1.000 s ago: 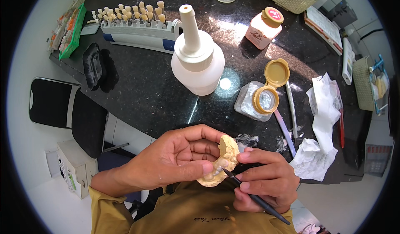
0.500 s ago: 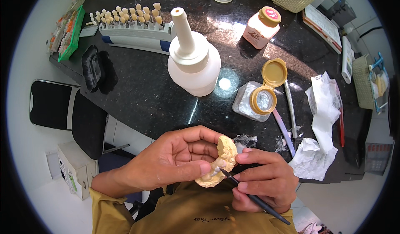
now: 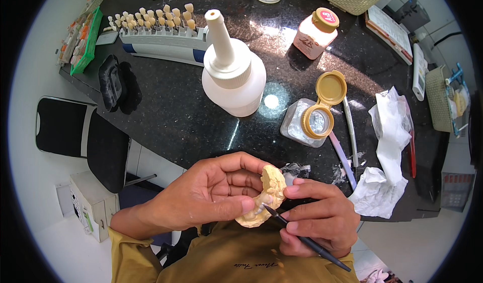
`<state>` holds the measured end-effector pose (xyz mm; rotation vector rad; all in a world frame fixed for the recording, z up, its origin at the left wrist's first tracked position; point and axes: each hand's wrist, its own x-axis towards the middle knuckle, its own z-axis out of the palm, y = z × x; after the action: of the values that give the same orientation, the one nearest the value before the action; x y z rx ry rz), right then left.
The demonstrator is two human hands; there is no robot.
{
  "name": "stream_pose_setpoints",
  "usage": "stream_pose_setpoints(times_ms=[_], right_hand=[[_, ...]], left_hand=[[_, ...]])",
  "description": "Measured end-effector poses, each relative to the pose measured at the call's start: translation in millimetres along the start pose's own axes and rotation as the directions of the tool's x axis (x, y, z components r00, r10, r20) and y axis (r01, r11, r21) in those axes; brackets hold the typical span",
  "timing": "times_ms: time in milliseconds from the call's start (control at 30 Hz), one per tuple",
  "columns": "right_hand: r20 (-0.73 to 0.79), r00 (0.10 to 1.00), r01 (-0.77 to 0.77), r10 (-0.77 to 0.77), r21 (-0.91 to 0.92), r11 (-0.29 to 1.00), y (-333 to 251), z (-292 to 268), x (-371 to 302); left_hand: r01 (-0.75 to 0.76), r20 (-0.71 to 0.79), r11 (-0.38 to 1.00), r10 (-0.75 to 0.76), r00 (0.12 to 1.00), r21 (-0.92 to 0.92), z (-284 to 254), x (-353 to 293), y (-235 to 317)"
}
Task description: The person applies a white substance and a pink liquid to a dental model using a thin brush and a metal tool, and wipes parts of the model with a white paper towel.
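Observation:
A pale yellow dental cast (image 3: 273, 181), curved like a jaw arch, is gripped by my left hand (image 3: 201, 190), thumb across its front and fingers behind. Whitish and greyish material covers some teeth near the thumb. My right hand (image 3: 322, 217) pinches a slim black pointed tool (image 3: 307, 240), its tip at the whitish teeth; whether it touches cannot be made out. The right fingertips rest at the cast's right edge. Just beyond lies crumpled clear plastic (image 3: 297, 170). A clear square jar (image 3: 302, 122) with an open gold lid stands farther off.
A white squeeze bottle (image 3: 234, 81) stands mid-table, before a tooth shade guide (image 3: 166, 44). Right of the jar lie a lilac stick (image 3: 343, 159), a grey stick (image 3: 350, 132) and crumpled tissue (image 3: 385, 182). A gold-capped bottle (image 3: 315, 33) stands farther back. A black tray (image 3: 111, 83) sits left.
The cast has tilted very slightly in my left hand. The black tool's tip has shifted a little to the left and down. Everything on the table stays put.

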<state>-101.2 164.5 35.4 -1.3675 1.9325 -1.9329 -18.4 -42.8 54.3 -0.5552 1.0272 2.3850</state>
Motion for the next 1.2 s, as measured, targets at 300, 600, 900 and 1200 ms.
stream_pose_setpoints(times_ms=[300,600,900,1200], right_hand=[[0.007,1.000,-0.003,0.003,-0.002,1.000,-0.1,-0.7,1.0],[0.009,1.000,-0.002,0.002,-0.004,1.000,0.2,-1.3,0.3],[-0.008,1.000,-0.005,0.005,-0.005,1.000,0.2,-0.4,-0.2],[-0.035,0.999,-0.010,0.010,0.009,1.000,0.3,0.8,-0.2]], left_hand=[[-0.008,0.006,1.000,0.008,1.000,0.003,0.6,0.2,0.0],[-0.003,0.008,1.000,0.003,1.000,0.020,0.7,0.2,0.6],[-0.010,0.011,1.000,0.009,1.000,0.030,0.7,0.2,0.4],[-0.016,0.004,1.000,0.016,1.000,0.007,1.3,-0.4,-0.2]])
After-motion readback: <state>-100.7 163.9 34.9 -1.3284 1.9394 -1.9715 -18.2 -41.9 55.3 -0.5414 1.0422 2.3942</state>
